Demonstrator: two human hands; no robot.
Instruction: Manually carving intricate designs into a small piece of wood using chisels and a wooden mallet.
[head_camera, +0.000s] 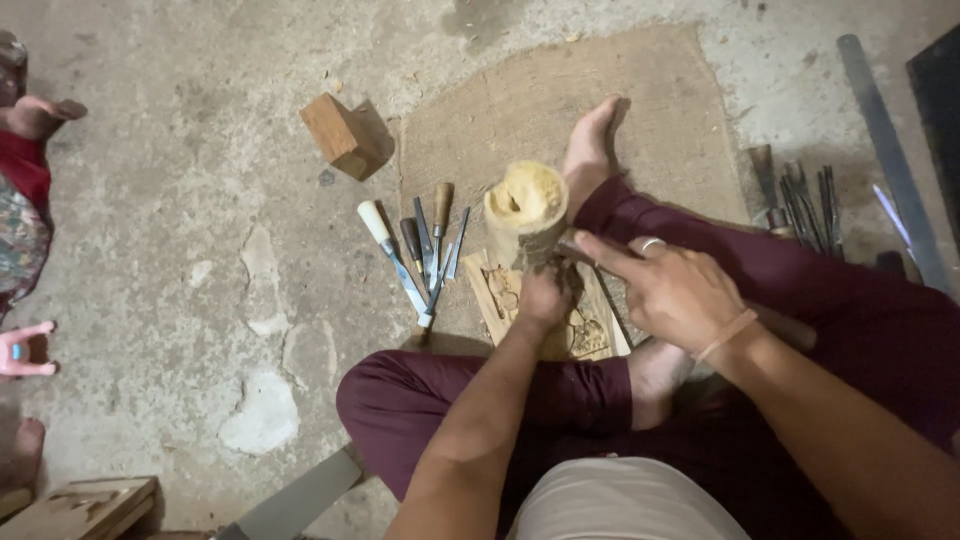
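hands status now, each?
Left hand: closed around the wooden piece.
Right hand: closed on a chisel against it.

The left hand (545, 297) hid the carved panel (585, 335) just behind it; beside that panel, the right hand (672, 290) covered its tool's handle.

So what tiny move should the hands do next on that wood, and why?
Probably push the thin tool a little further into the log. The right hand holds it with its tip against the log's side, and the left hand grips the log just below, steadying it over the carved board.
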